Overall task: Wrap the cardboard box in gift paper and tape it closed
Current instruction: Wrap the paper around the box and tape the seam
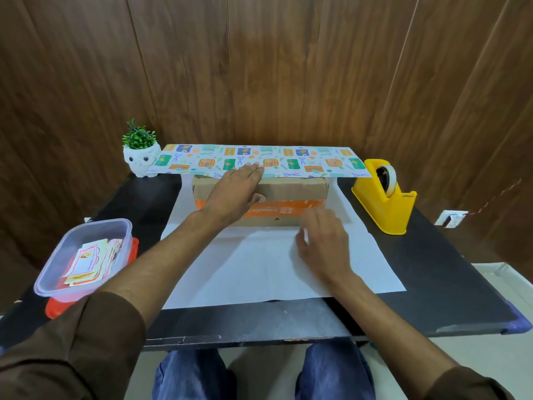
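Note:
A brown cardboard box [300, 192] with an orange band lies on the white underside of a gift paper sheet [259, 272] spread over the black table. The paper's far end [288, 160], printed side up, is folded over the top of the box. My left hand [233, 192] lies flat on the box, fingers straight, pressing that folded flap down. My right hand [323, 241] hovers over the white sheet just in front of the box's right end, fingers curled; something small and white may be pinched in it, too blurred to tell.
A yellow tape dispenser [383, 197] stands at the right of the box. A clear plastic tub of cards [83, 255] sits on a red lid at the left. A white owl pot with a plant [141, 157] stands at the back left. The table edge [259, 339] runs near my knees.

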